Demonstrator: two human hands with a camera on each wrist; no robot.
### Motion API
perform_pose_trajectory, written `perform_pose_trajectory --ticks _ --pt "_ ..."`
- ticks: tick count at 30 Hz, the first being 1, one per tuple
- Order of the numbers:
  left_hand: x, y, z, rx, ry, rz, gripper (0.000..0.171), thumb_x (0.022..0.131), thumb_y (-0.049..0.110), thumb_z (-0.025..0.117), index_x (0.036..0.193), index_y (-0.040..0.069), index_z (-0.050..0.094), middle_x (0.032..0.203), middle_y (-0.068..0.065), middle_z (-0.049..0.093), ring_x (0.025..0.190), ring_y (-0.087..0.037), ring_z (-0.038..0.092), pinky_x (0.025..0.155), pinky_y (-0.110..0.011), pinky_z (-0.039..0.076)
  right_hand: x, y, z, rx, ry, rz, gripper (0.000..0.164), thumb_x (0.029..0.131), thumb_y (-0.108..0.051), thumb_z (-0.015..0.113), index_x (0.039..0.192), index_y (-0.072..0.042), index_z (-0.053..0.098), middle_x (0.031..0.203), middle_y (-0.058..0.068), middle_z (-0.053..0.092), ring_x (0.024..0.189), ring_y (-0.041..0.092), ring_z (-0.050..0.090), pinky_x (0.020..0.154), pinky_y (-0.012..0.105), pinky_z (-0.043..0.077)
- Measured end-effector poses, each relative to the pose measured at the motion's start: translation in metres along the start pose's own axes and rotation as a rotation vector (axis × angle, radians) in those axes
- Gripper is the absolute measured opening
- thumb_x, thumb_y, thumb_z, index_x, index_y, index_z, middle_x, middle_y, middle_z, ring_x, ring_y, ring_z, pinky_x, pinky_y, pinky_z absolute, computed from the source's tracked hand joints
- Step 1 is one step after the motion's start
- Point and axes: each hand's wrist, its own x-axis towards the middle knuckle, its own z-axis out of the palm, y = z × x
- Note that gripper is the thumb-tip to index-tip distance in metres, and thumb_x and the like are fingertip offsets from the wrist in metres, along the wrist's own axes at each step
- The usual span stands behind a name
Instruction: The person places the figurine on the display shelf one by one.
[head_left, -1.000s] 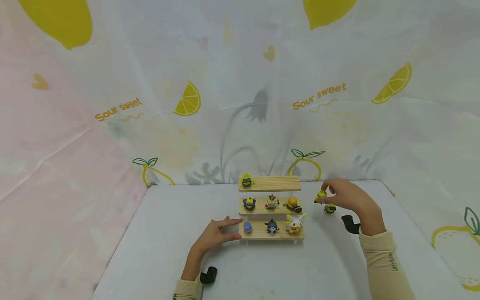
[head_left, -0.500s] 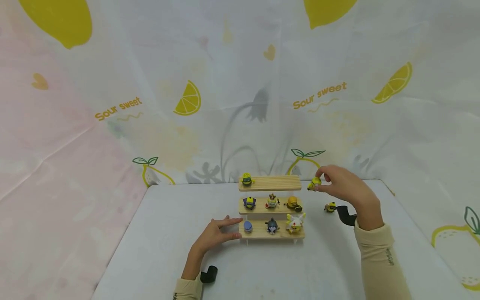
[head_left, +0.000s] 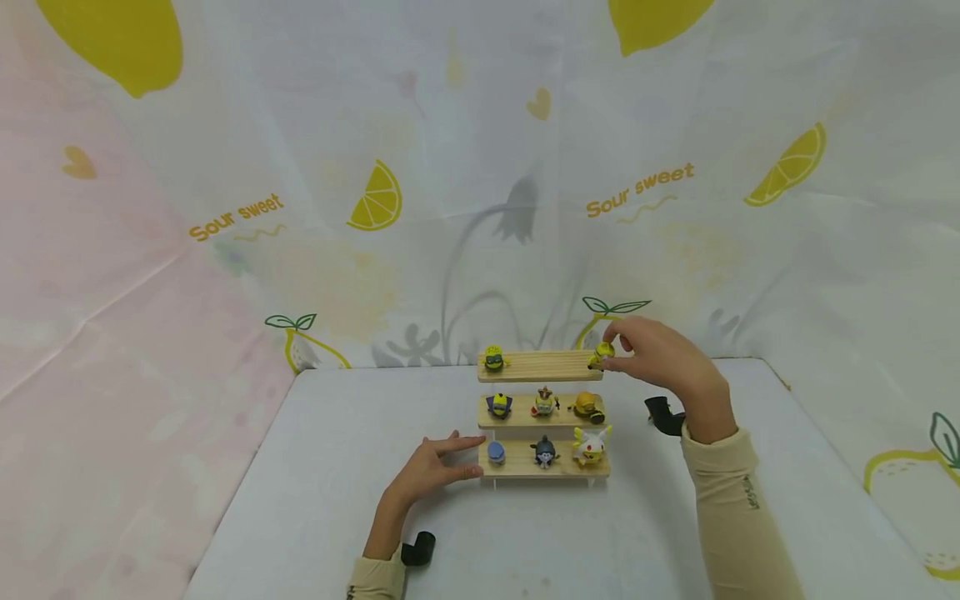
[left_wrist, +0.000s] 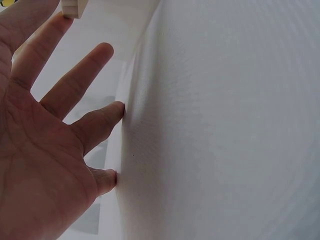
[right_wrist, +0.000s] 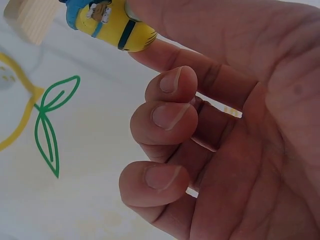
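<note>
My right hand [head_left: 667, 357] pinches a small yellow Minion figurine [head_left: 600, 357] between thumb and index finger, at the right end of the top tier of a wooden display stand [head_left: 540, 367]. In the right wrist view the figurine [right_wrist: 112, 31] shows a yellow body, dark strap and blue clothing; the other fingers curl loosely below it. My left hand [head_left: 429, 471] is spread at the stand's left side, fingertips at the bottom tier's edge. In the left wrist view one fingertip meets the wooden end [left_wrist: 72, 9], while other fingers reach down to the white tabletop.
A green-masked figurine [head_left: 493, 360] stands at the top tier's left. The middle tier bears a caped figurine [head_left: 498, 406], a crowned one [head_left: 544, 403] and an orange one [head_left: 587, 407]. Below are blue [head_left: 496, 452], dark [head_left: 544, 452] and white [head_left: 590, 447] figurines. A lemon-print cloth [head_left: 480, 250] hangs behind.
My right hand has carried the Minion figurine leftward and up from the table's right side to the top tier's right end. The left hand has stayed in place.
</note>
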Motion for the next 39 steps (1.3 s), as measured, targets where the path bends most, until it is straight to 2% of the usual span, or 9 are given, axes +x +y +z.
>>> perform_pose_trajectory --ticks 10,17,22,31,39 --pt "0.000 -0.003 -0.001 -0.012 -0.011 -0.008 0.047 0.081 0.037 0.082 0.125 0.026 0.071 0.128 -0.002 0.064 0.137 -0.037 0.039 0.109 -0.069 -0.008 0.022 -0.016 0.005 -0.020 -0.030 -0.044 0.026 0.087 -0.020 0.078 0.105 -0.004 0.068 0.087 0.004 0.057 0.078 0.021 0.050 0.068 0.037 0.043" --pt "0.000 -0.003 -0.002 -0.003 -0.019 -0.001 0.049 0.081 0.036 0.082 0.127 0.024 0.070 0.129 -0.002 0.064 0.137 -0.038 0.038 0.109 -0.070 -0.007 0.038 -0.029 0.010 -0.050 -0.059 -0.079 0.028 0.087 -0.021 0.077 0.106 -0.003 0.067 0.089 0.005 0.059 0.079 0.021 0.053 0.071 0.039 0.047" --pt "0.000 -0.003 -0.002 -0.002 -0.021 -0.011 0.049 0.081 0.035 0.082 0.127 0.025 0.069 0.130 0.000 0.063 0.138 -0.036 0.038 0.109 -0.069 -0.008 0.047 -0.037 0.017 -0.072 -0.087 -0.069 0.028 0.087 -0.023 0.078 0.107 -0.006 0.067 0.091 0.004 0.059 0.082 0.022 0.054 0.070 0.038 0.047" --pt "0.000 -0.003 -0.002 -0.013 -0.021 0.009 0.049 0.081 0.034 0.082 0.128 0.022 0.069 0.129 -0.002 0.064 0.137 -0.040 0.038 0.108 -0.071 -0.008 0.058 -0.040 0.030 -0.061 -0.100 -0.087 0.027 0.088 -0.022 0.077 0.108 -0.007 0.067 0.095 0.005 0.061 0.085 0.023 0.055 0.073 0.040 0.047" --pt "0.000 -0.004 -0.002 -0.023 -0.016 0.004 0.048 0.082 0.034 0.082 0.127 0.025 0.069 0.128 0.001 0.064 0.138 -0.037 0.037 0.109 -0.070 -0.008 0.062 -0.042 0.037 -0.057 -0.113 -0.110 0.027 0.088 -0.020 0.077 0.108 -0.006 0.066 0.098 0.007 0.062 0.087 0.024 0.056 0.075 0.041 0.048"
